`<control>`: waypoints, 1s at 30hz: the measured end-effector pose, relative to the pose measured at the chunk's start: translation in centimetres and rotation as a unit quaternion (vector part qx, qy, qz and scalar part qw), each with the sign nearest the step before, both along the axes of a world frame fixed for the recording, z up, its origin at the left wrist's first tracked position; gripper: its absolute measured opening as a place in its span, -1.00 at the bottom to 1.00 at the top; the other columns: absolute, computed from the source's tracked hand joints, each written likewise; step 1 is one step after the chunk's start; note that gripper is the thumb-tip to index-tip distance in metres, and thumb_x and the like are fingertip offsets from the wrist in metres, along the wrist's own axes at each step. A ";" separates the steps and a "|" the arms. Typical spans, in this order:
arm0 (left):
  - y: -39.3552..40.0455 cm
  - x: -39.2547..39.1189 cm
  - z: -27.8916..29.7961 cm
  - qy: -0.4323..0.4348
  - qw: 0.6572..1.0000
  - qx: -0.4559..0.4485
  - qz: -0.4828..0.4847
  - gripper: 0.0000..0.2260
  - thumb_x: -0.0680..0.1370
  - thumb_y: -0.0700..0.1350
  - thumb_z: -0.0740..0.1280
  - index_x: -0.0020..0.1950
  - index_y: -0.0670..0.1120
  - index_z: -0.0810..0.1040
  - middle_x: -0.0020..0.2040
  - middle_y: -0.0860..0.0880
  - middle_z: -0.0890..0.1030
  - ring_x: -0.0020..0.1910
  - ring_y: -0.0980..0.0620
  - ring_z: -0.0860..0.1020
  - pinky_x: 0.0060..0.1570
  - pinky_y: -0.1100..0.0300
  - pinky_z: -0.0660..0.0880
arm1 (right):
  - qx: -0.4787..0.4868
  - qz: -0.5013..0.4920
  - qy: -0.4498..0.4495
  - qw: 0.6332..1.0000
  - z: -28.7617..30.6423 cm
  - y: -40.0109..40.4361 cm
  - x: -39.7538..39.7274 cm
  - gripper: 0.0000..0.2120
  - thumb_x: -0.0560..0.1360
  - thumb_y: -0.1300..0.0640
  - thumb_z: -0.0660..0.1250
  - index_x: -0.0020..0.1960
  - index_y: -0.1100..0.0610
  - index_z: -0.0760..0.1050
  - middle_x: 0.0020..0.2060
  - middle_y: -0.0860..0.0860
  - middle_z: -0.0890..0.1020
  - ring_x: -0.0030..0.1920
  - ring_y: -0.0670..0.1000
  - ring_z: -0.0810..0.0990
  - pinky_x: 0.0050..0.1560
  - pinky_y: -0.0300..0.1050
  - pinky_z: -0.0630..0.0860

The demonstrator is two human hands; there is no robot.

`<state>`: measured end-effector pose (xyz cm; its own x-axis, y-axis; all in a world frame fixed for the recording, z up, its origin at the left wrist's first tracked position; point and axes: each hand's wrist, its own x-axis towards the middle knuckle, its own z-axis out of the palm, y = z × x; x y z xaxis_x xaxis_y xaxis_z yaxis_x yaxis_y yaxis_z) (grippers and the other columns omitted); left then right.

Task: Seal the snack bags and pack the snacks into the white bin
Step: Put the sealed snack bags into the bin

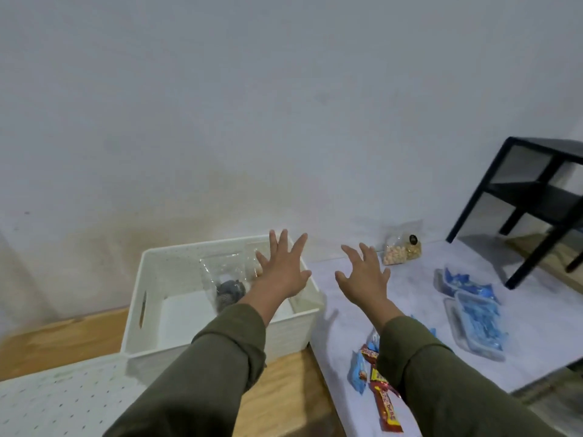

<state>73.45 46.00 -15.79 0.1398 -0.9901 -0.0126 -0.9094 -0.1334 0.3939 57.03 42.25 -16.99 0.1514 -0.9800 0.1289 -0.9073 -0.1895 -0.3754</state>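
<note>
Left grip splayed above white bin.

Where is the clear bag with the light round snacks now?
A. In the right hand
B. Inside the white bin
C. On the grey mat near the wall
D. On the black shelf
C: the clear bag of light round snacks stands on the grey mat by the wall, beyond the open right hand.

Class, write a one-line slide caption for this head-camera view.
Both hands, left and right, spread open above the white bin and the table's snack bags.
</note>
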 end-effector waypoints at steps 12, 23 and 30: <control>-7.6 -17.4 -1.9 0.053 0.999 0.004 -0.005 -0.36 0.58 0.03 0.23 0.51 0.15 -0.12 0.54 -0.08 -0.24 0.48 -0.12 -0.35 0.40 -0.27 -0.12 | 0.004 -0.019 -0.071 0.997 -0.2 -6.7 -17.3 -0.48 0.50 0.02 0.28 0.42 -0.08 0.23 0.49 0.05 0.11 0.48 0.09 0.09 0.41 0.24 0.12; -14.5 -26.0 -4.3 0.173 0.984 -0.024 0.021 -0.41 0.55 0.03 0.28 0.49 0.17 0.05 0.55 -0.07 -0.07 0.52 -0.06 -0.16 0.43 -0.23 0.05 | 0.019 0.023 -0.145 0.989 -2.1 -15.6 -27.0 -0.56 0.49 0.11 0.31 0.35 -0.03 0.38 0.40 0.11 0.25 0.39 0.12 0.28 0.35 0.02 0.30; -20.4 -25.7 -5.1 0.215 0.975 -0.063 0.006 -0.46 0.54 0.00 0.30 0.47 0.11 0.17 0.52 -0.09 0.12 0.51 -0.02 0.00 0.42 0.08 0.07 | 0.027 0.030 -0.242 0.969 -2.8 -21.0 -28.3 -0.74 0.46 0.22 0.35 0.14 0.08 0.56 0.25 0.14 0.41 0.30 0.03 0.36 0.11 -0.49 0.12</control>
